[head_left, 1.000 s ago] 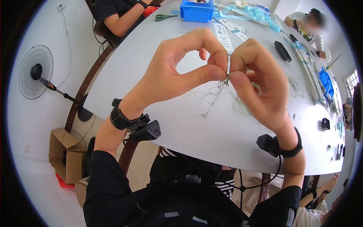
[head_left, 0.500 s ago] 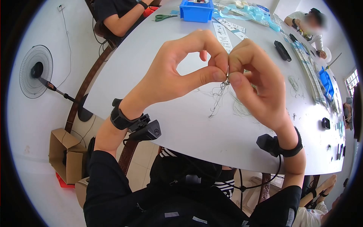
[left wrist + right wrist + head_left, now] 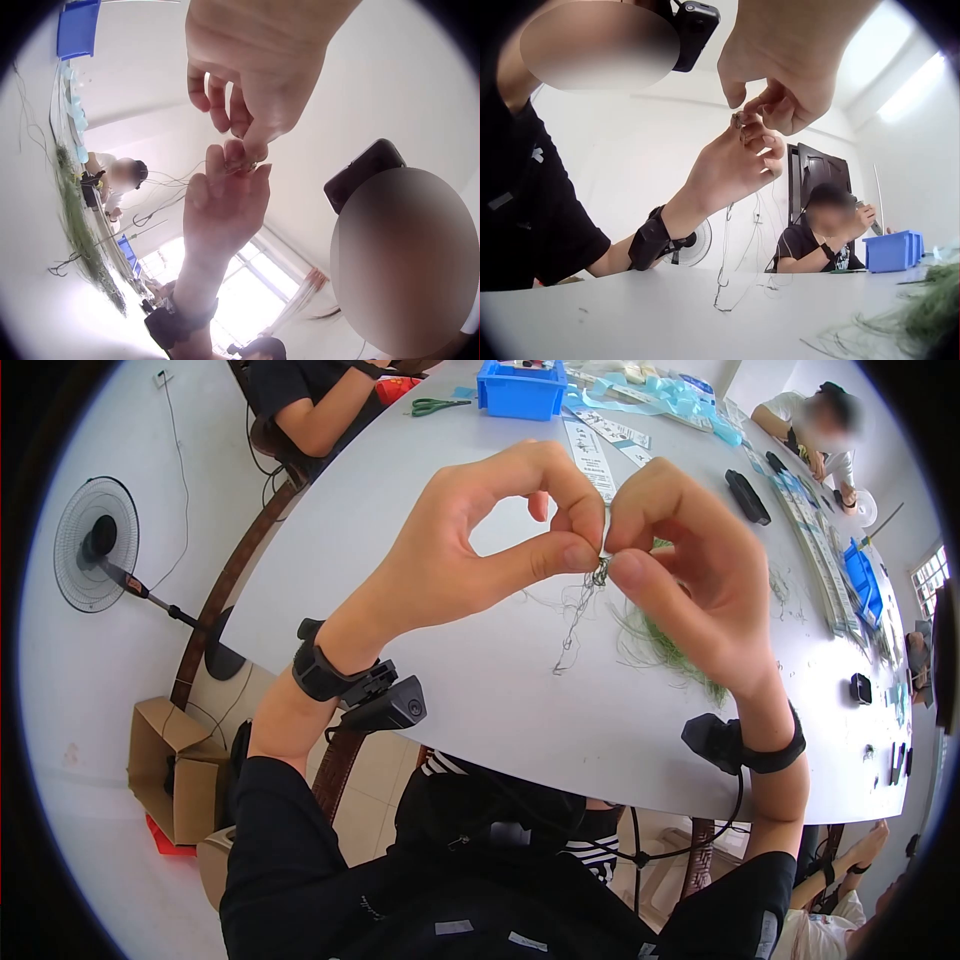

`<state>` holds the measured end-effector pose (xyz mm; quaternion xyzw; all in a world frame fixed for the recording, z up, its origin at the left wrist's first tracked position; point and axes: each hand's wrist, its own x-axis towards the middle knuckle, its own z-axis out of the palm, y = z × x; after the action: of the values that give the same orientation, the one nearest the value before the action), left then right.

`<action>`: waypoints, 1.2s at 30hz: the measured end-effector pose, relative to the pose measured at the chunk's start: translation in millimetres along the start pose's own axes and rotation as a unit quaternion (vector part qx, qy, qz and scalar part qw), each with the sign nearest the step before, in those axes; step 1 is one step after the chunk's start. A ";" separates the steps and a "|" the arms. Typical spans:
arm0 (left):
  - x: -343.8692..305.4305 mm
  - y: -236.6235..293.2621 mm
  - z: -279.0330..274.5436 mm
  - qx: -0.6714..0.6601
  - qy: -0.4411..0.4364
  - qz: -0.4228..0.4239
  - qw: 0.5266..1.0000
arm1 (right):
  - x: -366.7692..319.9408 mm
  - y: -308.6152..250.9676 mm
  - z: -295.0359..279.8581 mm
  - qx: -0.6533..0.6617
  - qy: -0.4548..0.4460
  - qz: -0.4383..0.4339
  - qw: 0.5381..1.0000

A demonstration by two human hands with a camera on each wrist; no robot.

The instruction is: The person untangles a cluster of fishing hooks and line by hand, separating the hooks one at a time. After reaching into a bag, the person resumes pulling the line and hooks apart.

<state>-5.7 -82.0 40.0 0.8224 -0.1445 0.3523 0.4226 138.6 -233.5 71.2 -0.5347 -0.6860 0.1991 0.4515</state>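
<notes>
My left hand [image 3: 450,550] pinches a small knotted bundle of fishing line [image 3: 602,572] between thumb and forefinger. From the bundle, thin strands dangle over the table, and fishing hooks [image 3: 721,308] hang at their ends in the right wrist view. Thumb and forefinger of my right hand [image 3: 705,575] meet the bundle from the other side, fingertips right beside those of the left. The exact grip there is partly hidden by the fingers. Below the right hand, a loose heap of green strands [image 3: 690,660] lies on the white table [image 3: 500,710].
At the far side stand a blue bin [image 3: 520,390] and green-handled scissors [image 3: 438,406], near printed paper strips [image 3: 590,455]. A black case [image 3: 747,496] lies to the right. Other people sit around the table. A fan [image 3: 97,545] and an open cardboard box [image 3: 180,770] are at left.
My right hand has shifted slightly right and its fingers have turned, exposing more of the green heap beneath. The left hand stays put while the dangling strands have swung a little.
</notes>
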 end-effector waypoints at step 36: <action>3.2 -20.7 -8.1 0.113 -0.052 -0.051 0.991 | 12.8 30.8 1.1 0.142 -0.037 0.157 0.977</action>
<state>4.0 -62.9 33.2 0.8886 -0.0835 0.3010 0.3360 154.5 -210.8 52.6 -0.5587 -0.5742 0.3824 0.4603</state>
